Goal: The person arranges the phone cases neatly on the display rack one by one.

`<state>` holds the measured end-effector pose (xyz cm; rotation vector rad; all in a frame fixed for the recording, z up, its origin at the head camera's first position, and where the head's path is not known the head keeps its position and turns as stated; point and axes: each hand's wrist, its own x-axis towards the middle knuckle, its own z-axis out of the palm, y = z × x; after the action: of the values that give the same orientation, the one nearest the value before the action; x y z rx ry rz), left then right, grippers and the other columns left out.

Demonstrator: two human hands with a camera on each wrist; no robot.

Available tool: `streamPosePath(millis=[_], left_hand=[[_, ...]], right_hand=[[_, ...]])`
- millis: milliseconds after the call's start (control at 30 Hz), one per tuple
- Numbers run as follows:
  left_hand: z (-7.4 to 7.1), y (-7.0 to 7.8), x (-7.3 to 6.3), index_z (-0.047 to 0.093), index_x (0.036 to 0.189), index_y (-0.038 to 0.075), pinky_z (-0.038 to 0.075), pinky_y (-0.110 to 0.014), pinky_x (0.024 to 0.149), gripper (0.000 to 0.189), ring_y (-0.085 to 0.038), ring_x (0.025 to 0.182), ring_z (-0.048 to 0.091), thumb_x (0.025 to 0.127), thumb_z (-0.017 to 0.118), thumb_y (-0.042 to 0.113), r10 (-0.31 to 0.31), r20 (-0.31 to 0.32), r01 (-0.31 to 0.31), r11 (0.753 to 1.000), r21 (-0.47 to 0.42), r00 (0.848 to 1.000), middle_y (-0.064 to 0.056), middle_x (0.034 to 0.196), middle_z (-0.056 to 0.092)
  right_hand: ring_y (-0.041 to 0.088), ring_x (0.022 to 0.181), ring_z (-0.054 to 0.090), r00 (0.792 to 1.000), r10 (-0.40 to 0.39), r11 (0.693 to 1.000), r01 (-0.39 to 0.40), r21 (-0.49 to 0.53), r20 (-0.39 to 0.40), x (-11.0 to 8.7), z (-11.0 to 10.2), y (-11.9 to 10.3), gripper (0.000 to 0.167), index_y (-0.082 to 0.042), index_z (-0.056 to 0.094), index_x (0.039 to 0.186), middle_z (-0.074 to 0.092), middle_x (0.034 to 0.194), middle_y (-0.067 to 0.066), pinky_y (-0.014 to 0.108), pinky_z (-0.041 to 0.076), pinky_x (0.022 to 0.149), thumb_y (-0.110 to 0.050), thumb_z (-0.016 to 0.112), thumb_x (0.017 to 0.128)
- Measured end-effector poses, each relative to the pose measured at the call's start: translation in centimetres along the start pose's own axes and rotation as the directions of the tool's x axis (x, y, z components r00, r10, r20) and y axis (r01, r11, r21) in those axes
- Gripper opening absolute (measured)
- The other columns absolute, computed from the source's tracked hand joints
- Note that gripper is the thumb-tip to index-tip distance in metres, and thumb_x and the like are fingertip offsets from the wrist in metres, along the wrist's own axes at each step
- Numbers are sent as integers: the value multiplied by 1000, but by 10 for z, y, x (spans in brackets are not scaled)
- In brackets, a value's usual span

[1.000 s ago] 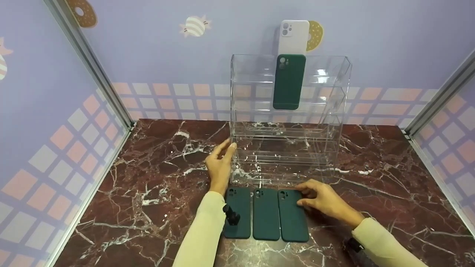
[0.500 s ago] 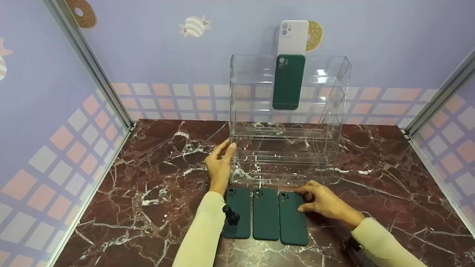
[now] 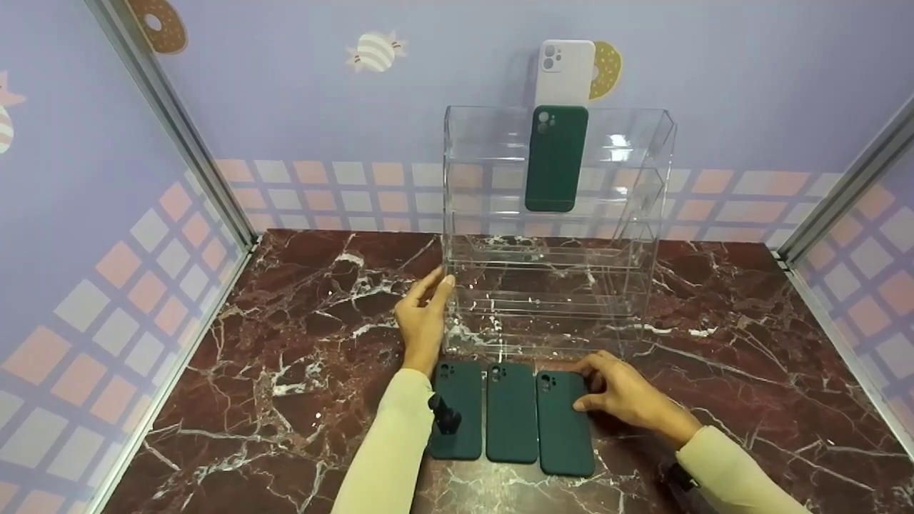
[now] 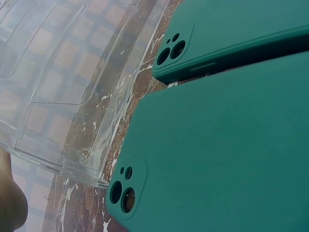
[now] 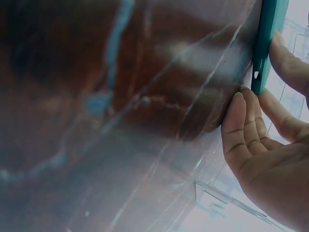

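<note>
Your left hand (image 3: pixel 423 318) rests with loosely extended fingers against the left side of the see-through rack (image 3: pixel 550 265), while your right hand (image 3: pixel 625 392) pinches the far right corner of the right phone case (image 3: pixel 564 428) between thumb and forefinger. That case lies on the table (image 3: pixel 321 371), a dark red, glossy stone top with white veins, at the right end of a row beside the middle phone case (image 3: pixel 513 414) and the left phone case (image 3: pixel 465 400). It sits slightly nearer you than those two. Your surface runs back to a lilac far wall (image 3: pixel 321 107) with pink and white squares along its foot; a left wall (image 3: pixel 78 178) and a right wall (image 3: pixel 878 235) close the sides, meeting it at metal posts (image 3: pixel 175 121). For moving, you have broad tabletop left of your left arm and more to the right of the rack. Only a thin strip separates the row from the rack's near edge. Above, a standing green case (image 3: pixel 557 158) leans in the rack before a white case (image 3: pixel 565 71), which rises past the far rim.
</note>
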<state>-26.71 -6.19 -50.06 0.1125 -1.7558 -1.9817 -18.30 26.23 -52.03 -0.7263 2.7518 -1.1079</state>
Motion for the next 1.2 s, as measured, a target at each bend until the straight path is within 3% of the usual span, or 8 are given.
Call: streamPosePath(millis=[267,467,767,1033,1200], left_hand=[[-1,-1,-1,80,122,4,49,-23,68,30,-15,87,70,95,82,15,10,2,-10,1000,0,1000,-9,106,79],[-2,1,-1,80,123,6,50,-24,69,29,-17,88,70,95,82,14,14,15,-14,1000,16,1000,-7,107,79],[-2,2,-2,81,122,6,48,-23,67,29,-16,83,68,95,82,15,19,10,-19,999,31,1000,-7,103,79],[-2,2,-1,81,123,8,48,-24,66,29,-37,88,68,95,82,15,9,19,-9,1000,27,1000,-5,103,79],[-2,1,0,81,122,6,50,-23,67,29,-22,86,70,94,82,14,8,16,-8,1000,9,1000,-6,103,78]], right_hand=[[21,87,63,997,76,996,-77,40,21,-1,-2,-1,47,-5,64,116,65,98,4,37,53,75,-19,94,82],[19,84,63,993,119,986,-117,122,-10,-4,-3,0,50,-3,66,116,65,96,4,31,52,73,-16,96,79],[21,89,69,989,111,961,-81,265,-99,-8,-8,1,55,4,66,127,68,104,11,28,57,76,-8,93,81],[16,86,71,978,93,959,-37,280,-188,-6,-15,-6,45,3,70,124,69,101,12,27,58,73,-3,89,84],[16,84,73,973,91,946,-19,323,-211,-6,-20,-9,34,5,71,123,72,101,14,30,61,74,0,82,91]])
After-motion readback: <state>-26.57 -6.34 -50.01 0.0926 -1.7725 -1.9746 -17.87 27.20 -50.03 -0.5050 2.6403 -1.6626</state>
